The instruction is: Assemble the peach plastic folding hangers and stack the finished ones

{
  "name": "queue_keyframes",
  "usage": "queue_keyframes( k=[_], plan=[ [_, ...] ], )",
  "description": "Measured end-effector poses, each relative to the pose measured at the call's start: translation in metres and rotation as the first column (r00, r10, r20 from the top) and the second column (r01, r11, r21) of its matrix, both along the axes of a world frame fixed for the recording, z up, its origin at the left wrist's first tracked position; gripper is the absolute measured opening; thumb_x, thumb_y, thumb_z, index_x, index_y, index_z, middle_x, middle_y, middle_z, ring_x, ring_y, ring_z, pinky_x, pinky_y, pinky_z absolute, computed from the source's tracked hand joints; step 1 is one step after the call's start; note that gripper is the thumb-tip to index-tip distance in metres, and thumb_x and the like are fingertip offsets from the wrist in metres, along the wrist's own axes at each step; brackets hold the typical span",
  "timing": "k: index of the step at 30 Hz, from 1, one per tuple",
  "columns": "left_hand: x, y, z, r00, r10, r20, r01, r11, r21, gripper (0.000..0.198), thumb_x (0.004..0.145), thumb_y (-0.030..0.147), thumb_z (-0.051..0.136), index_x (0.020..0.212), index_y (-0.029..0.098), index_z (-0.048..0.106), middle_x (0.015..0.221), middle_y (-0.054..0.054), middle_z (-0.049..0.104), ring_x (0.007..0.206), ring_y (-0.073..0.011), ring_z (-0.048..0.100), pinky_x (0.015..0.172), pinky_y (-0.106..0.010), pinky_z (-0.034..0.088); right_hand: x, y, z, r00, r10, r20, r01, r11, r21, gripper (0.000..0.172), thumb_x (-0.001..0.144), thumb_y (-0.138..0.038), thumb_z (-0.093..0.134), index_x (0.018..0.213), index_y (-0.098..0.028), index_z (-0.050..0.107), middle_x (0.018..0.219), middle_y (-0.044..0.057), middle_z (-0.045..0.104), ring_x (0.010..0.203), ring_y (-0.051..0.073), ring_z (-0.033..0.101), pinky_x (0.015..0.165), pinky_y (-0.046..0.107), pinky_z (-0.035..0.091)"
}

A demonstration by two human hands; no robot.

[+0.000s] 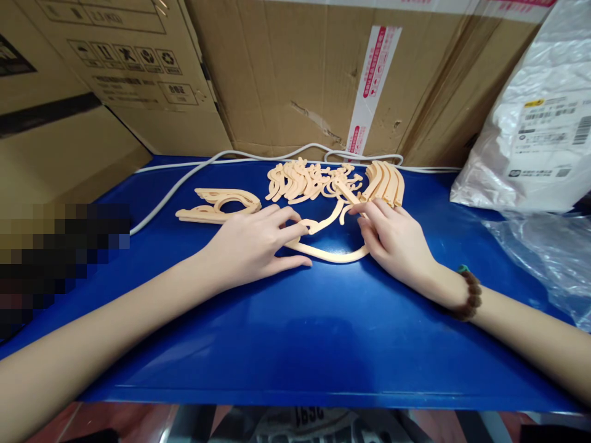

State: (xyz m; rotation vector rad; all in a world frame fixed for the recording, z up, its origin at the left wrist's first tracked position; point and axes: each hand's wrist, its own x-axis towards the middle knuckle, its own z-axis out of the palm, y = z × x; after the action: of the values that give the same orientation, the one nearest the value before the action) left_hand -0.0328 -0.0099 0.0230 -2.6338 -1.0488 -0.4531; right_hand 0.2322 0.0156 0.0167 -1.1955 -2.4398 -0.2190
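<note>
A beige plastic folding hanger [335, 254], partly spread, lies on the blue tabletop between my hands. Its left end passes under my left hand [258, 243]; the index fingertip touches the small looped part there, while the thumb stretches out apart on the table side. At the hanger's right side, my right hand [392, 237] has thumb and fingers closed on a beige hanger arm [347, 192] that slants up from them. The fingers hide where this arm meets the curved bar. A small curved hook piece [344, 214] lies beside the right fingertips.
Folded hangers [217, 206] are stacked at the left. Behind my hands lie a heap of hook pieces [295, 179] and a row of curved arms [385, 181]. A white cable [184, 181] runs along the back before cardboard boxes [286, 74]. A plastic-wrapped package [530, 141] stands at right.
</note>
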Motion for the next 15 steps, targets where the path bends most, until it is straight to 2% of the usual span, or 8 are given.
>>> queue_keyframes(
  k=[6, 9, 15],
  plan=[
    [0.0004, 0.0007, -0.0022, 0.998, -0.059, 0.035, 0.059, 0.998, 0.007, 0.024, 0.096, 0.039, 0.053, 0.101, 0.019, 0.066, 0.106, -0.004, 0.070, 0.090, -0.0199, 0.065, 0.070, -0.030, 0.048, -0.0008, -0.0011, 0.0008, 0.998, -0.014, -0.060, 0.014, 1.000, 0.005, 0.023, 0.096, -0.020, 0.038, 0.111, -0.020, 0.055, 0.107, 0.008, 0.066, 0.089, 0.022, 0.061, 0.080, 0.036, 0.043],
    [0.0021, 0.0002, -0.0030, 0.996, -0.083, 0.035, 0.083, 0.996, 0.012, 0.022, 0.097, 0.035, 0.051, 0.095, 0.018, 0.066, 0.106, -0.003, 0.071, 0.090, -0.0185, 0.066, 0.071, -0.030, 0.048, -0.0012, -0.0003, 0.0008, 0.999, -0.009, -0.052, 0.009, 1.000, 0.010, 0.023, 0.096, -0.020, 0.039, 0.111, -0.020, 0.055, 0.109, 0.008, 0.066, 0.091, 0.022, 0.061, 0.081, 0.036, 0.043],
    [0.0019, -0.0005, -0.0061, 0.991, -0.129, 0.044, 0.127, 0.991, 0.050, 0.020, 0.098, 0.032, 0.051, 0.095, 0.018, 0.066, 0.110, -0.002, 0.072, 0.091, -0.0173, 0.068, 0.070, -0.028, 0.049, -0.0006, 0.0005, -0.0001, 0.999, 0.036, -0.024, -0.036, 0.999, 0.000, 0.023, 0.096, -0.018, 0.039, 0.112, -0.020, 0.056, 0.104, 0.007, 0.065, 0.091, 0.022, 0.060, 0.078, 0.034, 0.044]
  ],
)
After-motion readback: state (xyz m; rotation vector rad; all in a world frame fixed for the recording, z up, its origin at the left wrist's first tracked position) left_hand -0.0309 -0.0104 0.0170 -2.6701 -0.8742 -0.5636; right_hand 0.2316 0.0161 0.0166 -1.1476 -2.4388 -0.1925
